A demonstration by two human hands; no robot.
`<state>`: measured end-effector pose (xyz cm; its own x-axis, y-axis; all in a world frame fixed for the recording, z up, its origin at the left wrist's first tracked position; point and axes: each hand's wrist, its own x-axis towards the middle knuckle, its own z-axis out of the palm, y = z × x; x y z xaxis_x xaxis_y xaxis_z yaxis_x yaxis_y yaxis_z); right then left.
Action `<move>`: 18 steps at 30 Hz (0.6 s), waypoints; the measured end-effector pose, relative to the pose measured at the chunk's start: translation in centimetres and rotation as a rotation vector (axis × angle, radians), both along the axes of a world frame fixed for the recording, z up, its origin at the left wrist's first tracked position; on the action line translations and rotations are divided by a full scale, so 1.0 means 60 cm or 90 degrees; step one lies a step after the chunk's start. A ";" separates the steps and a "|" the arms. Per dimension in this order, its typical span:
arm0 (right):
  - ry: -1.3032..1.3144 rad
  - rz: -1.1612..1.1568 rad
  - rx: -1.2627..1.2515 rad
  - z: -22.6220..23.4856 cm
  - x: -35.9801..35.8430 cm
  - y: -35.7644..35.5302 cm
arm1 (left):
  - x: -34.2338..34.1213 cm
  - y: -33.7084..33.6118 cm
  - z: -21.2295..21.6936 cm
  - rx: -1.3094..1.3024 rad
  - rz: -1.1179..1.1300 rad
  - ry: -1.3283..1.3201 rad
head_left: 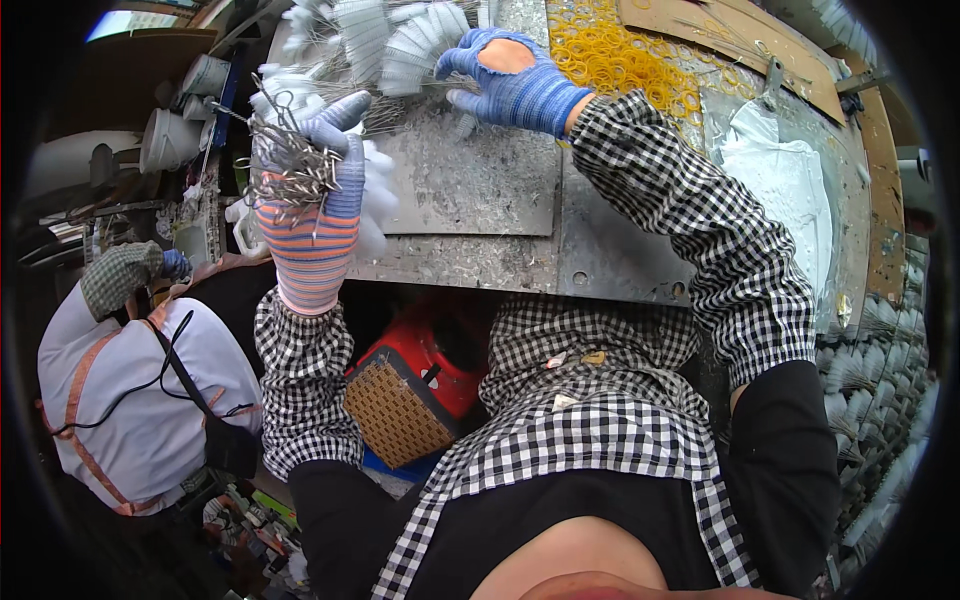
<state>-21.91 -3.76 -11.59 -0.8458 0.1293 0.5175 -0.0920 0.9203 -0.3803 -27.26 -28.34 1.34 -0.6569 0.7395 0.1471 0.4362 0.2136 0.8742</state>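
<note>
My left hand, in a blue and orange striped glove, is closed around a bundle of wire brush handles whose twisted metal ends stick out to the left. My right hand, in a blue glove, reaches forward onto the pile of white bottle brushes at the far side of the grey metal worktable, its fingers resting on their wire stems. Whether it grips one I cannot tell.
A heap of yellow rubber bands lies right of the brushes. A white plastic sheet and cardboard sit further right. Finished brushes are stacked at the right edge. Another person works at the left; a red seat stands below the table.
</note>
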 end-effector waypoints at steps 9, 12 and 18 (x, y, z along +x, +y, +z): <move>0.270 0.226 -0.310 0.270 0.238 -0.041 | 0.149 0.120 -0.041 0.239 -0.093 -0.224; 0.109 0.125 -0.056 0.241 0.257 -0.063 | 0.201 0.145 -0.060 0.257 -0.118 -0.200; 0.125 0.097 0.028 0.253 0.309 -0.116 | 0.265 0.141 -0.094 0.284 -0.167 -0.151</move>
